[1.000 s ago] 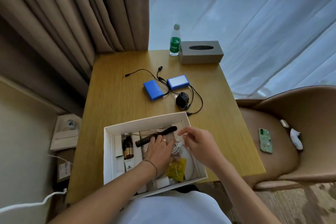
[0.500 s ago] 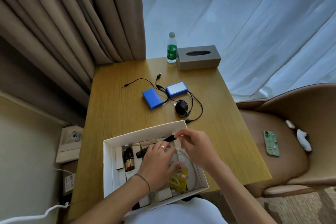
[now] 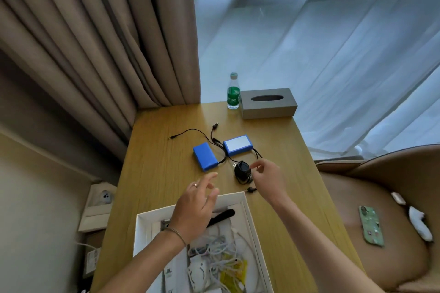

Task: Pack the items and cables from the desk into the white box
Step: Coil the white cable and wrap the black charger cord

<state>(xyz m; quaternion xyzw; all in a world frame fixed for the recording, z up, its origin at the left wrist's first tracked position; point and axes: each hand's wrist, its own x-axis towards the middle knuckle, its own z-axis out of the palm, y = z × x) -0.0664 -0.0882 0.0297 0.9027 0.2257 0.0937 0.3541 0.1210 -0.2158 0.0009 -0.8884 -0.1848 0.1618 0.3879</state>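
Observation:
The white box (image 3: pixel 256 226) stands at the desk's near edge, holding white cables (image 3: pixel 214 248), a yellow packet (image 3: pixel 234 275) and a black comb (image 3: pixel 222 216). Beyond it on the desk lie two blue packs (image 3: pixel 205 156) (image 3: pixel 238 145), a black adapter (image 3: pixel 242 169) and black cables (image 3: pixel 190 131). My right hand (image 3: pixel 266 177) hovers just right of the adapter, fingers loosely curled and holding nothing. My left hand (image 3: pixel 195 207) is over the box's far rim with its fingers spread and empty.
A water bottle (image 3: pixel 233 91) and a grey tissue box (image 3: pixel 268 103) stand at the desk's far edge. A brown armchair (image 3: pixel 381 197) on the right carries a green phone (image 3: pixel 371 225). Curtains hang behind; a wall socket (image 3: pixel 104 197) is left of the desk.
Both hands have lifted out of the box and moved forward; the right one has reached the black adapter. The view has tilted upward.

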